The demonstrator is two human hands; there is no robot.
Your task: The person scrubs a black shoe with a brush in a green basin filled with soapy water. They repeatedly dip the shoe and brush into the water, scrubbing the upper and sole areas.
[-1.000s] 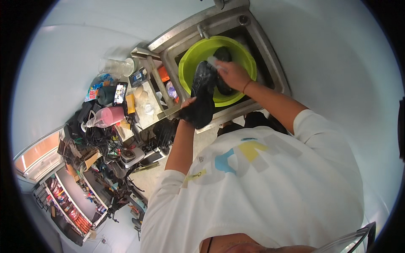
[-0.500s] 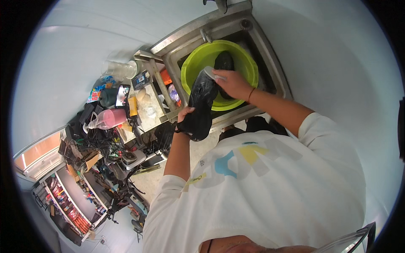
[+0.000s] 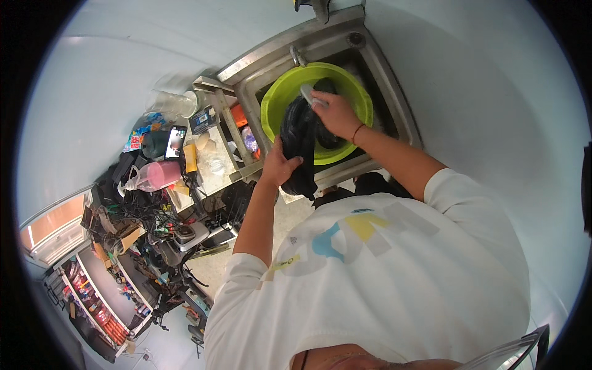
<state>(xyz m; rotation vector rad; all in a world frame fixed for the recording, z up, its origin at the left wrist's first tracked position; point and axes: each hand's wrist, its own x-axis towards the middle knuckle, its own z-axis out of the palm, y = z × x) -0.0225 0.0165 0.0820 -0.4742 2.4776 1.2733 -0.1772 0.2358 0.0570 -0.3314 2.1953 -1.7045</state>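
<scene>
My left hand grips a dark, wet black shoe by its near part, thumb across it. The shoe is tilted over the near left rim of a lime-green basin, its far end inside. My right hand is closed round a whitish scrubbing brush at the shoe's far end; the bristles are hidden. A second black shoe lies in the basin behind my right hand, partly covered by it.
The basin stands in a metal sink under a tap. At left, a cluttered counter holds a phone, a pink spray bottle and a clear jar. Tangled cables lie nearer me. A wall stands at right.
The shoe has turned in my left hand and is more upright. My left hand has shifted up and right along it. My right hand has moved slightly with the brush.
</scene>
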